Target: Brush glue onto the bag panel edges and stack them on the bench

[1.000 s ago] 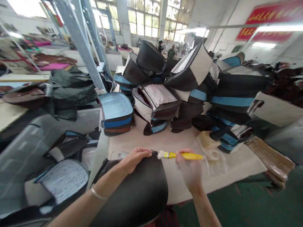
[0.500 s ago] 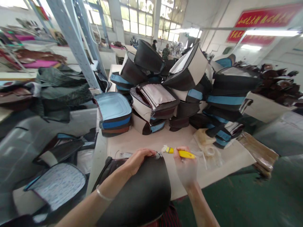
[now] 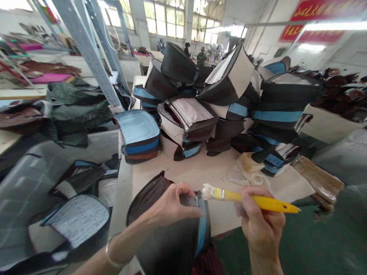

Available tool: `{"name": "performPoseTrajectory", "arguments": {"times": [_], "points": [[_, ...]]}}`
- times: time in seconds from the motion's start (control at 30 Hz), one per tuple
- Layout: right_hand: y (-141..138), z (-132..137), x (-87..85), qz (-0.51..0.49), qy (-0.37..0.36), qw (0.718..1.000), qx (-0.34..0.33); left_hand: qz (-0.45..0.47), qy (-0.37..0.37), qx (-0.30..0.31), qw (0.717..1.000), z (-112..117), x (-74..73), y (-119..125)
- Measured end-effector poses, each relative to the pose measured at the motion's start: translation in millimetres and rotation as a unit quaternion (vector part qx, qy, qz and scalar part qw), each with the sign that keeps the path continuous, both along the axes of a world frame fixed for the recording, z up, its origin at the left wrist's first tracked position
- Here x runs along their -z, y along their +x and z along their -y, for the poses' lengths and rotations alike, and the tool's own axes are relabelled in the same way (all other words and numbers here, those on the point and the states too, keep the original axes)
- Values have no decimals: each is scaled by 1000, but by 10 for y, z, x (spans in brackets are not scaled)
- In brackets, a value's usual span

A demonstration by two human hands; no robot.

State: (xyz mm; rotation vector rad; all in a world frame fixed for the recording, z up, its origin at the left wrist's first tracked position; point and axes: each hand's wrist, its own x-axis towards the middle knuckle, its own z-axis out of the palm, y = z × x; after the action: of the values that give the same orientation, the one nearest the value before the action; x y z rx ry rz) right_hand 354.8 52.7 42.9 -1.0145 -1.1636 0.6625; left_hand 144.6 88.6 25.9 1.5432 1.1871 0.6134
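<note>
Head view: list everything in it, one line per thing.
table: one, beige, centre
bag piece: one, black with a blue strip, near edge of table
brush: one, yellow handle, pale bristles, bristles at the bag piece's top edge
pile: many bag pieces, black, blue and cream, far half of table
bundle: one, brown, table's right corner
post: one, grey, upper left
banner: one, red, upper right wall
people: two, far back, top centre
left hand: one, grips the bag piece
right hand: one, closed round the brush handle
</note>
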Motion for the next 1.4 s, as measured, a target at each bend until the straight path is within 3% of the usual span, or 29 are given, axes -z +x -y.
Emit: {"name": "performPoseTrajectory", "arguments": {"times": [0.07, 0.17, 0.27, 0.33, 0.43, 0.6, 0.73, 0.87, 1.03, 1.17, 1.27, 1.4], "points": [[-17, 36, -100, 106, 20, 994, -3, -3, -1, -14, 1000, 8, 27, 48], [-60, 19, -226, 270, 55, 959, -61, -14, 16, -37, 999, 12, 53, 101], [-90, -54, -260, 352, 93, 926, -98, -34, 55, -68, 996, 42, 53, 137], [-90, -89, -244, 345, 111, 930, -63, -47, 72, -88, 992, 75, 41, 146], [-81, -80, -184, 273, 86, 958, -12, -44, 50, -88, 994, 113, 25, 130], [-107, -70, 44, 171, -6, 984, -56, 21, -56, -54, 997, 114, 76, 78], [-47, -183, 226, 190, -47, 980, -41, 46, -86, -64, 993, 113, 134, 29], [-3, -200, 204, 207, -30, 978, 7, 86, -85, -42, 992, 106, 120, -13], [-125, -130, 157, 164, -44, 983, -71, 87, -117, -31, 989, 76, 109, -17], [-176, -138, 220, 168, -41, 984, -46, 107, -128, -34, 985, 69, 163, -23], [-176, -147, 246, 177, -51, 979, -83, 122, -136, -36, 982, 69, 218, -30], [-133, -163, 273, 203, -44, 977, -47, 158, -146, -37, 976, 66, 283, -52]]}}
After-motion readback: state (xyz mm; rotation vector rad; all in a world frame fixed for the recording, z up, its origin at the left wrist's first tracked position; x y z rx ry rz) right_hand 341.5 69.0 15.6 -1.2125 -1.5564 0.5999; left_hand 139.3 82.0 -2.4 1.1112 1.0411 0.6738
